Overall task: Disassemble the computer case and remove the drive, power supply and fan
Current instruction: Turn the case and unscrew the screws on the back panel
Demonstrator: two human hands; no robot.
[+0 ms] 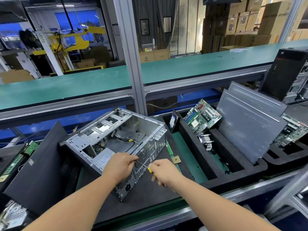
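An open grey computer case (116,130) lies on its side on a black foam mat, its rear panel turned toward me. The power supply (104,158) sits in the near corner, and loose cables (128,140) run across the case floor. My left hand (119,165) rests on the rear top edge of the case, its fingers curled over the edge by the fan grille (143,155). My right hand (164,172) grips a yellow-handled screwdriver (150,169), whose thin shaft points at the rear panel near my left fingers. A hard drive (173,123) stands upright in a foam slot to the right.
A dark side panel (40,170) leans left of the case. Foam trays on the right hold a motherboard (202,117), a heatsink (206,140) and grey side panels (246,124). A CPU chip (176,159) lies on the mat. A black tower (286,74) stands far right.
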